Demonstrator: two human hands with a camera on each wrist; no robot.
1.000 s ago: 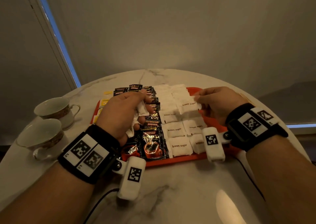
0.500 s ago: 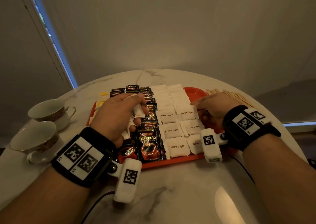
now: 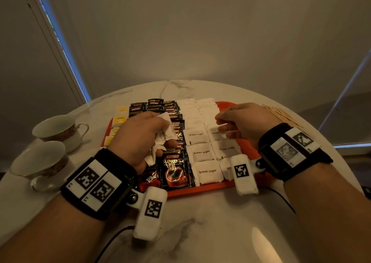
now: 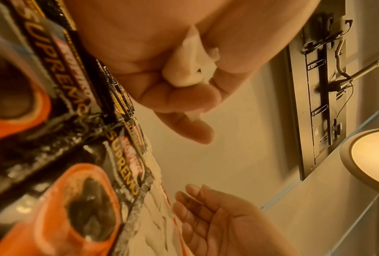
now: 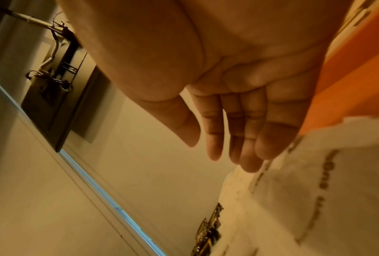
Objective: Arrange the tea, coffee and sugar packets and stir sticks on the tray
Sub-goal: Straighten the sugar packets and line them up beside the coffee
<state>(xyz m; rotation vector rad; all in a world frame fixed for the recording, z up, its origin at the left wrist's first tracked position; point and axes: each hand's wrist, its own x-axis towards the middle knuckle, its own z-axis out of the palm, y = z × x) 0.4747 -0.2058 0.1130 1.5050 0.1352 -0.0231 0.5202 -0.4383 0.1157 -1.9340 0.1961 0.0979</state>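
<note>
A red tray [image 3: 200, 188] holds yellow tea packets [image 3: 120, 120] at the left, black coffee packets [image 3: 173, 168] in the middle and white brown sugar packets [image 3: 206, 172] in two columns at the right. My left hand [image 3: 144, 130] hovers over the coffee packets and grips a bunch of white sugar packets [image 3: 165, 136] in its fist; the left wrist view shows the fingers [image 4: 173, 97] curled round the white paper [image 4: 188, 69]. My right hand [image 3: 236, 122] hangs over the right sugar column, and the right wrist view shows its fingers [image 5: 238, 129] straight and empty.
Wooden stir sticks [image 3: 281, 114] lie in a bundle on the marble table [image 3: 200, 232], off the tray's far right corner. Two white teacups [image 3: 58, 130] [image 3: 40, 162] stand at the left. Thin black cables trail from both wrists over the near table.
A second ago my right hand pinched a sugar packet above the right column; it laid the packet down and is now empty. My left hand kept its bunch and barely moved.
</note>
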